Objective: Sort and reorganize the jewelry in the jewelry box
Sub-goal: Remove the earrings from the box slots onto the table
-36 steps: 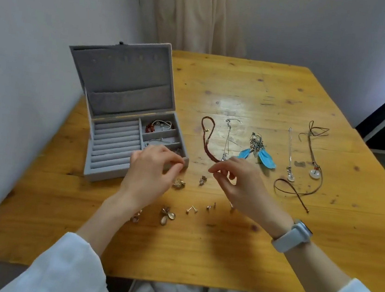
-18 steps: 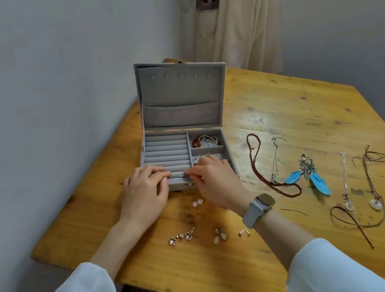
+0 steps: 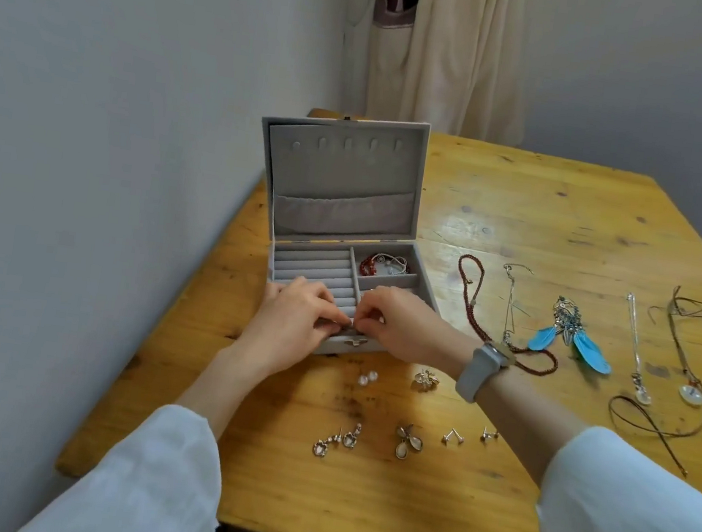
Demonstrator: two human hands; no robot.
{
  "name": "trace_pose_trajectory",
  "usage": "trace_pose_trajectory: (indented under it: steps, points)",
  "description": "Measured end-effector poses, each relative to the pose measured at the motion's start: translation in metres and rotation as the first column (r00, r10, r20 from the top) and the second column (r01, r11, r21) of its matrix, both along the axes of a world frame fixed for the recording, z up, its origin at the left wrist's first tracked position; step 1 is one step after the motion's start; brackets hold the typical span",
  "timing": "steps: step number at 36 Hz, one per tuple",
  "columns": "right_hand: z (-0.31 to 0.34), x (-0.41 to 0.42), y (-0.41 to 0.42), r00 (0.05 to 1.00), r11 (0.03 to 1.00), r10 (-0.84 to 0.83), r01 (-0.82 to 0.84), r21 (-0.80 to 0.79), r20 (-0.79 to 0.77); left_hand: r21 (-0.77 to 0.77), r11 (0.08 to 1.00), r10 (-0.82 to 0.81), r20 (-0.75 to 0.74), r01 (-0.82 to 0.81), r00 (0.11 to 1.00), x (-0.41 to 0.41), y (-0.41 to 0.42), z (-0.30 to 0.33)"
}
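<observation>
A grey velvet jewelry box [image 3: 342,176] stands open on the wooden table [image 3: 524,207], lid upright. Its ring rolls [image 3: 311,265] are on the left; a red bracelet [image 3: 370,264] lies in the back right compartment. My left hand [image 3: 295,323] and my right hand [image 3: 406,321] meet over the front ring roll, fingertips pinched together on a tiny earring [image 3: 350,322] that is barely visible. In front of the box lie pearl studs [image 3: 368,377], a gold flower earring [image 3: 424,380], drop earrings [image 3: 337,438], petal earrings [image 3: 407,441] and small studs [image 3: 453,435].
Right of the box lie a red-brown bead necklace [image 3: 474,307], a silver chain [image 3: 511,303], blue feather earrings [image 3: 570,337], a silver pendant necklace [image 3: 635,345] and a brown cord necklace [image 3: 681,372]. A wall runs along the table's left edge. A watch [image 3: 480,370] is on my right wrist.
My right hand came from the table's middle to the box front with a small piece. My left hand has slid up onto the ring rolls to meet it. The view swung left and closer.
</observation>
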State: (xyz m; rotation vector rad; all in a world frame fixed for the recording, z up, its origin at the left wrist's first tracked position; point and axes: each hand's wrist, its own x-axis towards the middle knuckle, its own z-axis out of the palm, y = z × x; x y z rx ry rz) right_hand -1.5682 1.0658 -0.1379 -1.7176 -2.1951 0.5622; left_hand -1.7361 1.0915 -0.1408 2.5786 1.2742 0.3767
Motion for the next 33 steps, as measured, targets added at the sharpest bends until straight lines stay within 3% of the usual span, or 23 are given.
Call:
trace_pose_trajectory:
  steps: [6,10,17,20,23,27,33]
  points:
    - [-0.002,0.019,-0.023,0.956,0.990,-0.131,0.141,0.020,-0.263,0.183,0.969,-0.149,-0.089,0.163,0.985,-0.003,0.007,-0.002]
    - [-0.001,0.034,-0.033,0.909,0.973,-0.193,0.225,0.046,-0.368,0.083,0.991,-0.102,-0.073,0.108,0.992,-0.001,0.008,0.000]
    - [0.004,0.063,-0.051,0.848,0.938,-0.238,0.328,0.115,-0.474,-0.046,0.993,-0.115,-0.168,0.109,0.979,0.005,0.009,0.004]
    - [0.003,0.078,-0.068,0.810,0.919,-0.262,0.376,0.121,-0.525,-0.058,0.991,-0.122,-0.099,0.117,0.988,0.009,-0.002,0.009]
    - [-0.005,0.093,-0.091,0.780,0.901,-0.306,0.422,0.097,-0.546,-0.059,0.987,-0.145,0.066,0.149,0.987,0.022,-0.026,0.016]
    - [-0.022,0.109,-0.123,0.785,0.885,-0.364,0.459,0.075,-0.501,-0.201,0.954,-0.160,0.290,0.224,0.943,0.052,-0.069,0.017]
    - [-0.037,0.128,-0.161,0.812,0.875,-0.438,0.483,0.021,-0.386,-0.323,0.874,-0.277,0.285,0.364,0.918,0.105,-0.101,0.000]
